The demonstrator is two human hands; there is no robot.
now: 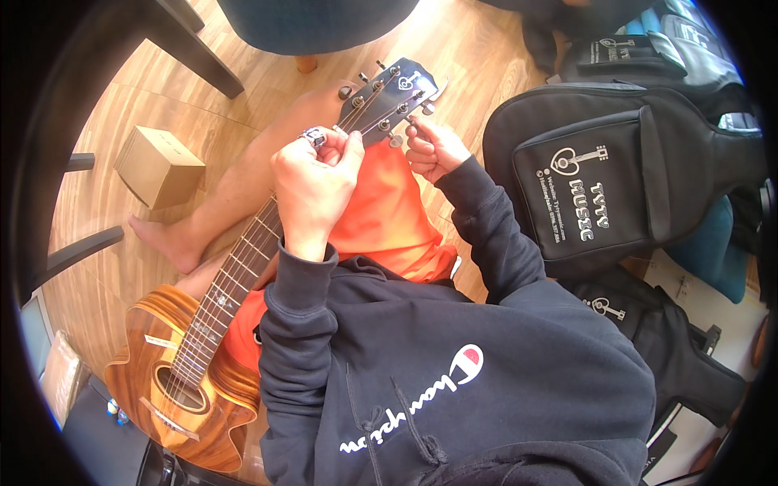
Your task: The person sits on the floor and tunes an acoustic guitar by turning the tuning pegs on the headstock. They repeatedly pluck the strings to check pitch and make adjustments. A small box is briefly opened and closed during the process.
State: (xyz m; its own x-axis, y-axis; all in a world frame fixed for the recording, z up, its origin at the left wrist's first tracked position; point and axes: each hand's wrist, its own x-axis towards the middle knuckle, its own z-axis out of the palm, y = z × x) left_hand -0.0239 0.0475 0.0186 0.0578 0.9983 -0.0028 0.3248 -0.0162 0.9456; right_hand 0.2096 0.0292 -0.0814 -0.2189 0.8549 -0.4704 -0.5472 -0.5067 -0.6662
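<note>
An acoustic guitar with a glossy striped wood body lies slantwise across my lap, its neck rising to the dark headstock. Metal tuning pegs line both sides of the headstock. My left hand, with a ring on one finger, is over the upper end of the neck. Its thumb and forefinger pinch together at a guitar string by the nut; the fingertips partly hide it. On the headstock's right side, my right hand has its thumb and curled forefinger closed on a tuning peg.
Black padded guitar bags are piled along the right. A small cardboard box stands on the wooden floor at left, near my bare foot. Dark chair legs and a blue rounded seat border the far side.
</note>
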